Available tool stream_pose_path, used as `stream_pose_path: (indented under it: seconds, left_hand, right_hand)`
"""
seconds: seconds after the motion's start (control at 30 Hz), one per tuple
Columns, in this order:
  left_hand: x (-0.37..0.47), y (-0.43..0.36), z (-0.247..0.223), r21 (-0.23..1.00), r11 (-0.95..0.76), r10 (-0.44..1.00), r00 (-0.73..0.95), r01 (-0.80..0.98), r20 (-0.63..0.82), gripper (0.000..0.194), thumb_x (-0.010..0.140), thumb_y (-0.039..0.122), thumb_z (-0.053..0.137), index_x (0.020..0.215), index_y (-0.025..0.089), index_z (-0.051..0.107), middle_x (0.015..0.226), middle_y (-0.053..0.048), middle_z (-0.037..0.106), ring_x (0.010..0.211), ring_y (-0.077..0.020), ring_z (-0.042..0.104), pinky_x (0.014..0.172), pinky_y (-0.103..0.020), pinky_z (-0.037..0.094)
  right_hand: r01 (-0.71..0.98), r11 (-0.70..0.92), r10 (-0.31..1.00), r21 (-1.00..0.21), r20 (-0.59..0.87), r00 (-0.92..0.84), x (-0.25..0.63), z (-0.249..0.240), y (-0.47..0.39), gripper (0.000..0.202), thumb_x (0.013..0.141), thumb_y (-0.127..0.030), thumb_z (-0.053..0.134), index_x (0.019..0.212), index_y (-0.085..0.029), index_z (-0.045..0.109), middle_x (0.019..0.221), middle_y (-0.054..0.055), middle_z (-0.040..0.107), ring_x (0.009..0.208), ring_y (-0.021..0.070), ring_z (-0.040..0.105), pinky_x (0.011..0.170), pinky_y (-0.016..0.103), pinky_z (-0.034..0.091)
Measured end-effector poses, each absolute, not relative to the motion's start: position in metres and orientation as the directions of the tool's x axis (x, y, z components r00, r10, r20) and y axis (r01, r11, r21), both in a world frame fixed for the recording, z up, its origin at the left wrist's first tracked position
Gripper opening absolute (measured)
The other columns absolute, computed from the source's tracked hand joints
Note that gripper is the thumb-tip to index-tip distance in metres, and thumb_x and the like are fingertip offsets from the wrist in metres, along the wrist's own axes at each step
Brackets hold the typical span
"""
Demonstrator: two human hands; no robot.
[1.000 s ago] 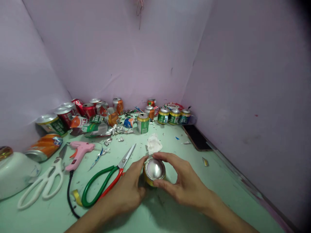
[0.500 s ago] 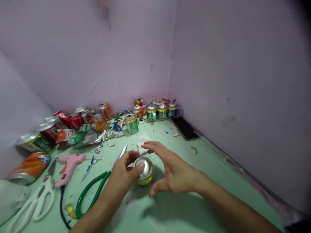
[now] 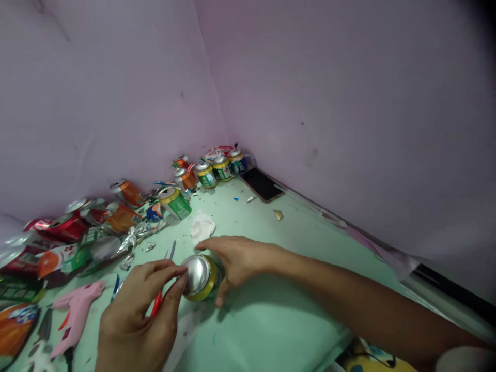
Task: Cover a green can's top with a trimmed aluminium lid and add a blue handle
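Observation:
A short can with a silver domed top [image 3: 197, 276] and a yellow-and-green band stands upright on the pale green table. At its left rim, my left hand [image 3: 143, 310] has thumb and forefinger pinched together; whatever they hold is too small to make out. My right hand [image 3: 242, 261] curves around the can's right side, fingers and thumb apart. Contact there is hard to judge. A red piece [image 3: 156, 305] shows below my left fingers, and a scissor blade tip [image 3: 172, 250] lies just behind them. Crumpled white tissue [image 3: 202, 227] rests beyond the can.
A pink glue gun [image 3: 79, 315] and white-handled scissors [image 3: 41, 356] lie at left. Cut and whole drink cans [image 3: 70, 227] line the left wall. Several small can pots [image 3: 222, 168] stand in the corner by a black phone [image 3: 262, 184]. A green can [image 3: 175, 202] leans nearby.
The view has swung right, shifting everything left. My left thumb has come off the can's top and now meets the forefinger at its rim. My right hand stays open beside the can.

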State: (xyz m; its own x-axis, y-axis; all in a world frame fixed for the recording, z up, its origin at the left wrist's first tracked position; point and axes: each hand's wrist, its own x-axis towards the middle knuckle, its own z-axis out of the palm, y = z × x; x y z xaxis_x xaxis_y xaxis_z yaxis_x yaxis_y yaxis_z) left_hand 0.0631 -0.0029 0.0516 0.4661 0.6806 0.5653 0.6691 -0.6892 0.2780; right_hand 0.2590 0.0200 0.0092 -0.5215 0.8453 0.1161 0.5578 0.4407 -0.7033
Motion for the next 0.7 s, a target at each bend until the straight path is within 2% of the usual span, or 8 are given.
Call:
stream_pose_path:
  seconds: [0.07,0.17,0.3,0.5,0.7]
  left_hand:
    - [0.063,-0.003,0.05,0.19,-0.755,0.611,0.57,0.627,0.549,0.014,0.08,0.02,0.056,0.091,0.027,0.06,0.091,0.0,0.059,0.084,-0.0147,0.058,0.073,-0.027,0.047]
    - [0.061,0.0,0.046,0.126,-0.783,0.577,0.634,0.61,0.516,0.019,0.078,0.018,0.06,0.095,0.026,0.06,0.096,-0.001,0.059,0.087,-0.0157,0.058,0.074,-0.027,0.048]
    - [0.058,0.0,0.042,0.066,-0.793,0.551,0.667,0.605,0.501,0.025,0.079,0.019,0.06,0.103,0.024,0.058,0.102,-0.004,0.058,0.09,-0.0176,0.058,0.076,-0.03,0.05]
    - [0.062,-0.003,0.047,0.061,-0.77,0.582,0.66,0.636,0.475,0.021,0.078,0.021,0.06,0.099,0.024,0.061,0.096,-0.003,0.062,0.082,-0.015,0.062,0.067,-0.025,0.053]
    - [0.062,-0.001,0.049,0.062,-0.758,0.595,0.649,0.65,0.473,0.017,0.077,0.025,0.061,0.094,0.024,0.064,0.091,-0.002,0.064,0.078,-0.0146,0.065,0.063,-0.023,0.054]
  right_hand:
    - [0.514,0.475,0.826,-0.714,0.161,-0.539,0.253,0.006,0.021,0.082,0.047,-0.051,0.077,0.117,-0.02,0.05,0.114,0.008,0.059,0.101,0.0293,0.057,0.079,0.036,0.046]
    - [0.46,0.516,0.797,-0.723,0.209,-0.566,0.248,0.003,0.02,0.064,0.051,-0.047,0.076,0.105,-0.021,0.053,0.097,0.003,0.062,0.088,0.0222,0.059,0.069,0.028,0.045]
    - [0.433,0.504,0.804,-0.747,0.222,-0.551,0.245,-0.003,0.019,0.066,0.051,-0.045,0.076,0.106,-0.02,0.05,0.094,0.001,0.06,0.083,0.0195,0.058,0.066,0.025,0.043]
    - [0.455,0.504,0.822,-0.734,0.247,-0.513,0.242,-0.005,0.015,0.058,0.052,-0.038,0.074,0.102,-0.018,0.05,0.087,0.001,0.059,0.075,0.0173,0.056,0.058,0.023,0.041]
    - [0.44,0.502,0.819,-0.745,0.246,-0.518,0.241,-0.003,0.014,0.049,0.055,-0.037,0.069,0.097,-0.019,0.05,0.081,-0.001,0.058,0.067,0.0147,0.053,0.052,0.021,0.039]
